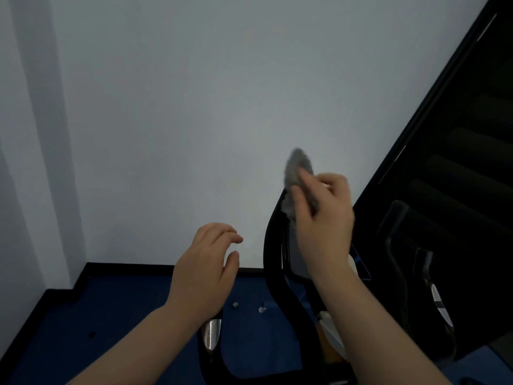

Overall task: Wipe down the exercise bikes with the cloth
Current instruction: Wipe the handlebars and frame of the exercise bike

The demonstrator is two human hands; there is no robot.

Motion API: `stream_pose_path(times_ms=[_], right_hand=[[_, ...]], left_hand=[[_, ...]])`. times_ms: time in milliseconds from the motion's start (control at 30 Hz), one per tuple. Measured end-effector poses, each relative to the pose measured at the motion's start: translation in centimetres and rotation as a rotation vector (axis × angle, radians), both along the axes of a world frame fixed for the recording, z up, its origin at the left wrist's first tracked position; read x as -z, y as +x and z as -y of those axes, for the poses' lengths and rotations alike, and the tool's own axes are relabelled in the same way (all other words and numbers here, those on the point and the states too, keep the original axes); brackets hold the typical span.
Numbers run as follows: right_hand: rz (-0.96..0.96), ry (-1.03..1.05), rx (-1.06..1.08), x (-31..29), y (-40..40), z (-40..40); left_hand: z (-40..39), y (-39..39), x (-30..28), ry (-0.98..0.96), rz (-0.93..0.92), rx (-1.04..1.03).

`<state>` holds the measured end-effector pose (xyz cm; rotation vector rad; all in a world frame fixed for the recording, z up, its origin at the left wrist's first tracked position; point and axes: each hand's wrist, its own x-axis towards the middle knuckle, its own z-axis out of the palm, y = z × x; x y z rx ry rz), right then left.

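Note:
My right hand point(322, 215) grips a grey cloth point(297, 173) and presses it against the top of a black curved handlebar point(273, 245) of an exercise bike. The cloth is blurred and sticks up above my fingers. My left hand point(205, 270) hovers to the left of the handlebar with its fingers loosely curled and apart, holding nothing. Below it a black bar with a chrome end point(211, 333) shows. Part of the bike's frame is hidden behind my right forearm.
A pale grey wall point(194, 107) fills most of the view. Blue floor point(125, 315) with a black skirting lies below. A large dark panel point(458, 162) and another black bike handle point(433, 295) stand at the right.

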<state>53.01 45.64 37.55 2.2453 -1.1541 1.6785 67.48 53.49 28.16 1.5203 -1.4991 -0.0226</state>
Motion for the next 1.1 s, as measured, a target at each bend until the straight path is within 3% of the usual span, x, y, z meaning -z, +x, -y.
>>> stream_pose_path(times_ms=[133,200,267,400,500,567,700,867,967,1100], right_hand=[[-0.508,0.111,0.214,2.1,1.5,-0.1],[-0.608,0.217,0.168,4.4,1.1,-1.1],[-0.517,0.255,0.067,4.3,0.4,-1.7],[-0.382,0.042,0.069,0.6,0.4,0.3],[-0.572,0.028,0.110,1.7,0.3,0.7],[-0.631,0.151,-0.042,4.0,-1.1,0.0],[-0.535,0.512,-0.355,3.4,-5.2,-0.1],[-0.287,0.394,-0.169,3.9,-2.1,0.2],[-0.219,0.472,-0.216,6.8,-2.5,-2.2],[-0.404,0.658,-0.437,6.0,-8.1,-4.4]], left_hand=[[-0.1,0.3,-0.1,0.006,0.003,0.026],[-0.1,0.5,-0.1,0.011,0.010,0.041],[-0.2,0.7,-0.1,0.010,0.005,0.057],[-0.2,0.7,-0.2,0.004,-0.006,0.049],[-0.2,0.4,-0.3,0.013,-0.017,0.042],[-0.2,0.6,-0.4,0.010,-0.007,0.050],[-0.3,0.9,-0.2,0.018,0.013,0.066],[-0.1,0.3,-0.1,0.010,-0.012,0.036],[-0.1,0.3,-0.2,0.007,-0.015,0.046],[-0.4,-0.1,-0.8,0.007,-0.105,0.091]])
